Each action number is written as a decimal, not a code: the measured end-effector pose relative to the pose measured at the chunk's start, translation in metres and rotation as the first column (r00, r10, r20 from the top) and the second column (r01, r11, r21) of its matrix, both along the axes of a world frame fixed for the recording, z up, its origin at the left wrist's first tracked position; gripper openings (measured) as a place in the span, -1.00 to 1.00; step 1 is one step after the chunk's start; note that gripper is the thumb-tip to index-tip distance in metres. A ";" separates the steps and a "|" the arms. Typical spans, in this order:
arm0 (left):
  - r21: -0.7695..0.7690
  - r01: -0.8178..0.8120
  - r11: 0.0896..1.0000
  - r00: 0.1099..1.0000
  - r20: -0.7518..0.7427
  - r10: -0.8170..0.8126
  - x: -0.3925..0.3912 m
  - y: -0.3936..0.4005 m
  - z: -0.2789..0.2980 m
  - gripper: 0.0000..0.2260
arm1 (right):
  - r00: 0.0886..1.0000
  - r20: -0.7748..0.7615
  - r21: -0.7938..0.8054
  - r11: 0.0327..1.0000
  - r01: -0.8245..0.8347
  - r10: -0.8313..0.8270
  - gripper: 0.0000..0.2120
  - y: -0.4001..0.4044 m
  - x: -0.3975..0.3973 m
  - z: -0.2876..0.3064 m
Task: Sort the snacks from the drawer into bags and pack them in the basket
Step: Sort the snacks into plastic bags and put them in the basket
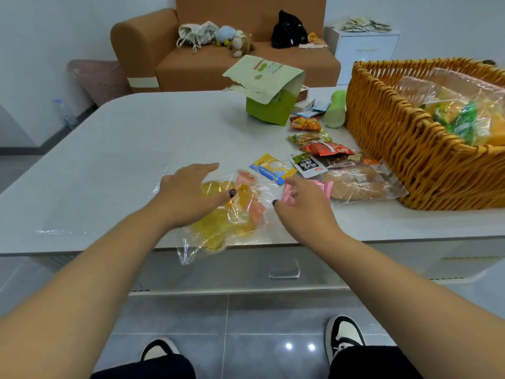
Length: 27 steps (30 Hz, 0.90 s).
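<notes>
- Left hand (188,194) is lying flat, fingers relaxed, pressing the clear bag (226,217) at the table (136,149) edge.
- Right hand (300,201) is pinching a pink snack (288,191) (hard to identify), bag's opening probably at its 9 o'clock.
- Basket (382,132) is sitting at 2 o'clock.

An orange woven basket (396,138) stands on a white table (136,160) beside a green pouch (269,105), a red packet (326,148), a yellow-and-blue packet (272,168), and a clear bag (232,225) of yellow and pink sweets.
</notes>
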<state>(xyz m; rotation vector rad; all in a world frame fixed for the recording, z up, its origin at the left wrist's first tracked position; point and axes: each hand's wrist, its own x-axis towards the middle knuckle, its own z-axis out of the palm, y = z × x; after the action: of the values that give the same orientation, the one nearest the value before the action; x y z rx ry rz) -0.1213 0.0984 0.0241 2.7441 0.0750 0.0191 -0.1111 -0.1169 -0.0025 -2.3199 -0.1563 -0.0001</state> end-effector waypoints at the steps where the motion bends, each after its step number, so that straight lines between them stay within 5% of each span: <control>1: -0.067 -0.036 0.997 0.998 -0.059 0.032 0.004 0.007 0.001 -0.18 | 0.998 0.020 0.037 0.997 0.061 -0.062 -0.60 0.001 -0.004 0.003; 3: -0.205 -0.075 0.976 0.982 -0.185 0.037 0.008 0.015 -0.001 0.04 | 0.990 -0.061 0.145 0.980 0.135 -0.128 -0.60 0.004 -0.017 0.006; 5: -0.193 -0.052 0.980 0.970 -0.244 0.004 0.010 0.016 -0.003 0.17 | 0.943 -0.300 0.265 0.937 0.227 -0.143 -0.52 0.009 -0.031 0.003; 7: -0.130 -0.036 0.991 0.965 -0.262 0.000 0.014 0.015 -0.006 0.16 | 0.869 -0.481 0.345 0.885 0.314 -0.120 -0.59 0.013 -0.037 -0.004; 11: -0.037 -0.045 0.998 0.949 -0.314 0.031 0.014 0.012 0.000 -0.01 | 0.799 -0.591 0.477 0.752 0.454 -0.108 -0.56 0.016 -0.034 -0.007; 15: -0.089 -0.025 0.996 0.912 -0.410 -0.014 0.004 0.006 0.004 -0.25 | 0.761 -0.647 0.563 0.652 0.508 -0.034 -0.64 0.024 -0.048 -0.009; 27: -0.297 -0.176 0.938 0.875 -0.483 0.011 -0.022 -0.010 -0.005 -0.33 | 0.750 -0.659 0.665 0.511 0.545 0.059 -0.42 0.030 -0.067 -0.007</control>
<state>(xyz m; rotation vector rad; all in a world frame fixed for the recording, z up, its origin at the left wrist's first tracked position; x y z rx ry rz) -0.1435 0.0881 0.0196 2.3405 0.3195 -0.5923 -0.1786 -0.0873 -0.0095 -1.2183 0.4661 0.4432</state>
